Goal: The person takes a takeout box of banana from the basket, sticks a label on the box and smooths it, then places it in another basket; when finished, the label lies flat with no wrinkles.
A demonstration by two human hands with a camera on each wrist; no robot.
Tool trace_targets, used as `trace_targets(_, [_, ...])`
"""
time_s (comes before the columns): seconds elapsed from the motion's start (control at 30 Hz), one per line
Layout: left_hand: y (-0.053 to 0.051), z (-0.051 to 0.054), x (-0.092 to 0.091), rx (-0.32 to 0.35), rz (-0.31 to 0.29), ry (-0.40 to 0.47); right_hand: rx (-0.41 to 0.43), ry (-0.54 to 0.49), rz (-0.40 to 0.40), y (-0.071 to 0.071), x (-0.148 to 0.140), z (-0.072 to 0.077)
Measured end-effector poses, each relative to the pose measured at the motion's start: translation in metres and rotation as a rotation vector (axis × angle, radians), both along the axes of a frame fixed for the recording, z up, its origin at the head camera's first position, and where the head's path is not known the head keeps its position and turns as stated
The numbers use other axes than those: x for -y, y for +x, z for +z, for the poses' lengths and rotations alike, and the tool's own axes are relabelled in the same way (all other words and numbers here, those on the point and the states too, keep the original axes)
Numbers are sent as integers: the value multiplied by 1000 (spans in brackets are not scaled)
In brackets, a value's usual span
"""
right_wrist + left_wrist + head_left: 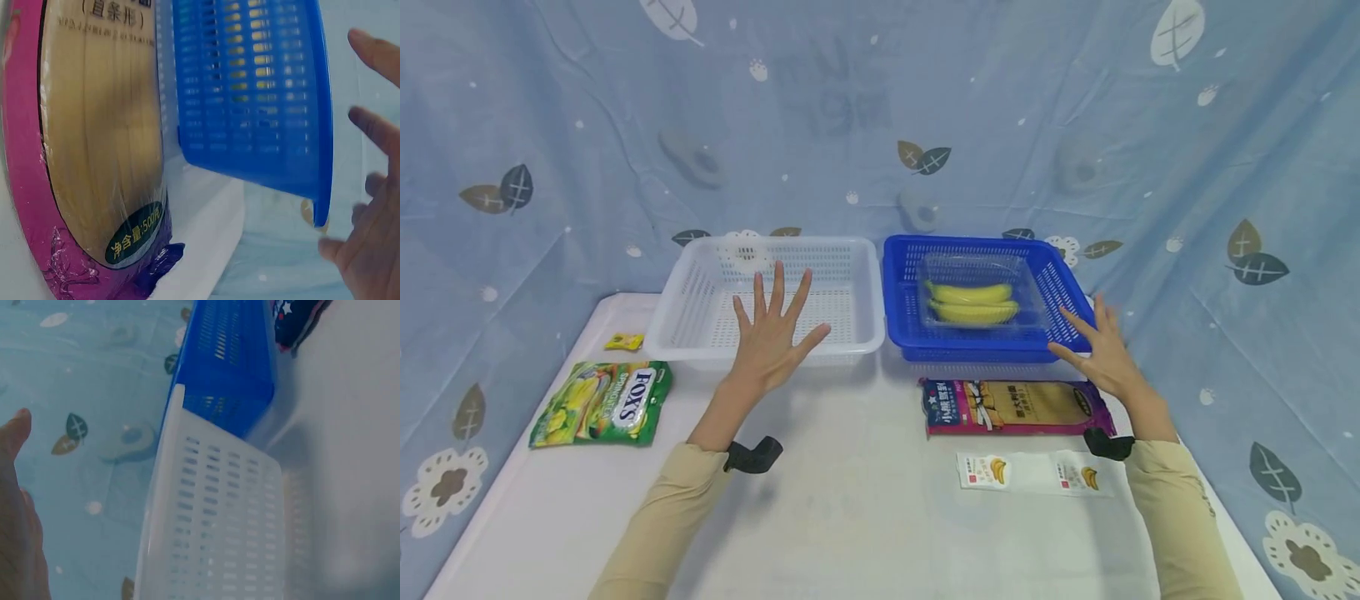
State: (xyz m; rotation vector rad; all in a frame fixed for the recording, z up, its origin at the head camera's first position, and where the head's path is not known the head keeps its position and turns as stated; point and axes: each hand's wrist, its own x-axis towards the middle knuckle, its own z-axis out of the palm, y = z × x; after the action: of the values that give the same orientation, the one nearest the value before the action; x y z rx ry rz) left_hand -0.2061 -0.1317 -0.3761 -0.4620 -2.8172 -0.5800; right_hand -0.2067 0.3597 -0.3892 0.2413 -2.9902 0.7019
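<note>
My left hand [767, 342], fingers spread wide, hovers over the front of a white plastic basket [765, 357] and holds nothing. On the right, my right hand [1107, 354] is spread near the right front corner of a blue plastic basket [977, 353], also holding nothing. Inside the blue basket sits a clear plastic box with bananas [973, 313]. A pack of spaghetti [1022, 408] lies just in front of that basket; the right wrist view shows the pasta pack [103, 137] close up beside the basket wall [250, 125].
A green FOXS candy bag [602, 404] and a small yellow packet [624, 342] lie on the left of the white table [850, 517]. A white strip with banana pictures [1033, 472] lies before the spaghetti. Blue patterned cloth [820, 108] hangs behind and at both sides.
</note>
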Motion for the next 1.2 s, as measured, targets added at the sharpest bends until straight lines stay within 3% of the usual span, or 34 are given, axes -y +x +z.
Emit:
trace_targets(0.2, [-5,2,-15,37,-72,94,32,-91,8,-5,-13,1])
trace_targets(0.47, [-12,9,-32,195,-189,398,40,-88,22,-7,-31,5])
trace_targets(0.67, [-15,14,-44,257,-200,562,109,-91,33,-9,-39,10])
trace_targets(0.9, [-20,18,-60,418,-226,767,143,-92,-40,-13,-45,11])
trace_targets(1.07, [-24,20,-72,508,-218,838,120,-66,-90,-15,-48,8])
trace_targets(1.2, [-29,20,-82,539,-190,881,125,-72,-118,-17,-47,7])
